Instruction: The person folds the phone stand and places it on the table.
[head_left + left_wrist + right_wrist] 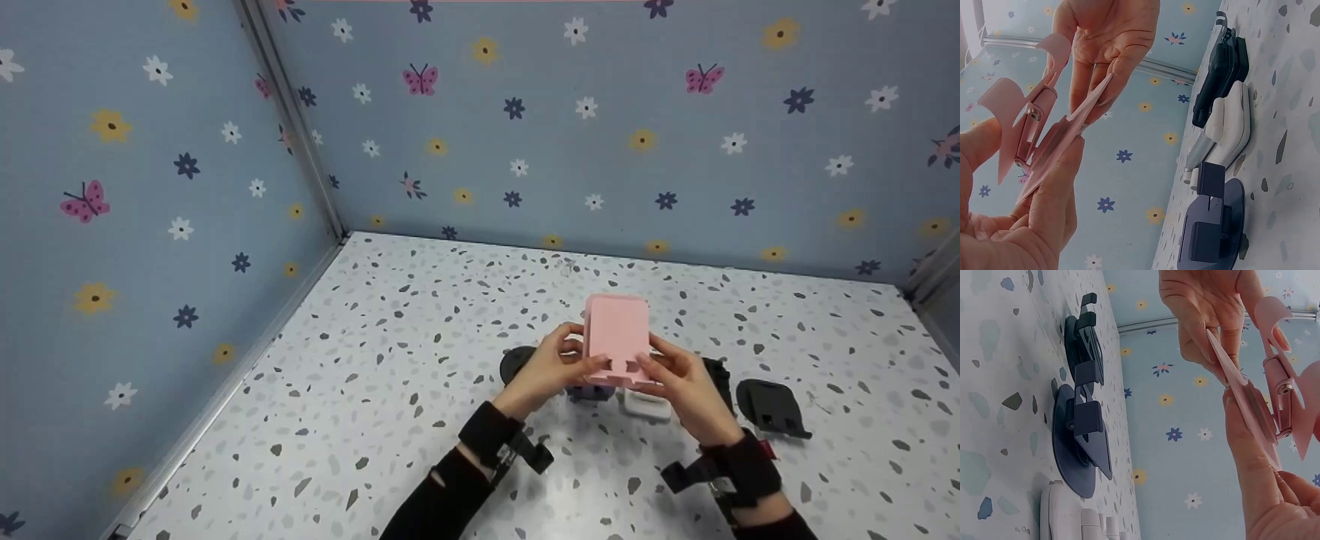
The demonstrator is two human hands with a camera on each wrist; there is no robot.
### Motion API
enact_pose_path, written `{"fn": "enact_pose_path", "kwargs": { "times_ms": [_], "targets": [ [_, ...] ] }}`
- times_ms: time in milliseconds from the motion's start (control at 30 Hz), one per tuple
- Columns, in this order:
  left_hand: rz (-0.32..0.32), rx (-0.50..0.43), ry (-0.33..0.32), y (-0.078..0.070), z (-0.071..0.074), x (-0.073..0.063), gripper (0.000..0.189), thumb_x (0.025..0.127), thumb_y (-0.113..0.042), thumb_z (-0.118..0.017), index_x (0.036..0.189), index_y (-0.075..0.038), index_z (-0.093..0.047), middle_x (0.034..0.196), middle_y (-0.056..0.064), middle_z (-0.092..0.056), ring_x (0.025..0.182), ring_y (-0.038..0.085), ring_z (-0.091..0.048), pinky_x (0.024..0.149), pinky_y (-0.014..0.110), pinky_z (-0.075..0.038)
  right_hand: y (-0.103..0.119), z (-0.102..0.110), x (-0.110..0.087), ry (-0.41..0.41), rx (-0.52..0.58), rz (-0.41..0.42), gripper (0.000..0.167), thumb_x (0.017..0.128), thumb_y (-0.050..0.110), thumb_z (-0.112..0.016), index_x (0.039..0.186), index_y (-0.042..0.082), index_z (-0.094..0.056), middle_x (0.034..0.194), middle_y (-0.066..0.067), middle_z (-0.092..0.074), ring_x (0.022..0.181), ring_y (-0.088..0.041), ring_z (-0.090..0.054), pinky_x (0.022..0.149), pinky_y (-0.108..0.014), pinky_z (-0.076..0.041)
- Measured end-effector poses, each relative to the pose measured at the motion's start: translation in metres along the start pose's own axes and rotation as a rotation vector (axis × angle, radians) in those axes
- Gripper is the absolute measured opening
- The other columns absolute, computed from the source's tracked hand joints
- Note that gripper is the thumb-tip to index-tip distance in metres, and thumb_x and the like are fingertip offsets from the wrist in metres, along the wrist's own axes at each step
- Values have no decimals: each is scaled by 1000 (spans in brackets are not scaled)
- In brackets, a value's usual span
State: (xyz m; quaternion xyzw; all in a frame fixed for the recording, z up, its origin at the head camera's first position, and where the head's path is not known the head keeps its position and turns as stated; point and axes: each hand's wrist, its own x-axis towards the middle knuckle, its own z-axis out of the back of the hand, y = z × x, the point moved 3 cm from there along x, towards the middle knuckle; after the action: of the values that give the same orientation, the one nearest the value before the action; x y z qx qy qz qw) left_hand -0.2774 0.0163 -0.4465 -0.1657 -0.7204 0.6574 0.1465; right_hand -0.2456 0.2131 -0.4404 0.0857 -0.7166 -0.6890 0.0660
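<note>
Both hands hold up a pink folding phone stand (619, 330) above the speckled table. Its left edge is between the thumb and fingers of my left hand (551, 367); my right hand (694, 397) pinches the lower right side. From the side, in the left wrist view, the pink stand (1067, 143) shows two plates joined by a hinged arm with screws, partly folded, with curved lips at one end. In the right wrist view, fingers (1247, 450) lie along the flat outer face of one plate.
Under and beside the hands stand a round-based black stand (515, 364), a dark blue stand (1207, 225), a white stand (646, 405) and a black one (718, 379). Farther right lies another black stand (772, 409). Something small and red (768, 450) shows by the right wrist. Flowered walls enclose the table.
</note>
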Motion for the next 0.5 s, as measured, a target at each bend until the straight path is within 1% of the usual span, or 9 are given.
{"fn": "enact_pose_path", "kwargs": {
  "times_ms": [200, 333, 500],
  "targets": [
    [-4, -19, -10, 1, 1, 0, 40, 89, -7, -71, 124, -3, -51, 103, 11, -66, 90, 16, -68, 76, 28, -62, -2, 0, 1, -35, -7, 22, 63, 100, 6, -56, 152, -7, -24, 118, -11, -68, 99, -12, -70, 84, -30, -61],
    [-6, -19, -16, 1, 2, 0, 39, 88, -7, -72, 122, -3, -52, 102, 11, -66, 88, 17, -68, 76, 30, -62, -2, 0, 0, -31, -11, 24, 64, 100, 6, -56, 152, -7, -23, 123, -17, -66, 100, -12, -70, 84, -30, -61],
    [6, -5, -25, -3, 5, 0, 39, 88, -8, -72, 123, -3, -54, 101, 11, -67, 83, 15, -67, 74, 30, -63, -1, -2, 0, -19, -36, 7, 64, 100, 9, -56, 153, -6, -22, 129, -21, -61, 101, -10, -69, 86, -29, -61]
  ]
}}
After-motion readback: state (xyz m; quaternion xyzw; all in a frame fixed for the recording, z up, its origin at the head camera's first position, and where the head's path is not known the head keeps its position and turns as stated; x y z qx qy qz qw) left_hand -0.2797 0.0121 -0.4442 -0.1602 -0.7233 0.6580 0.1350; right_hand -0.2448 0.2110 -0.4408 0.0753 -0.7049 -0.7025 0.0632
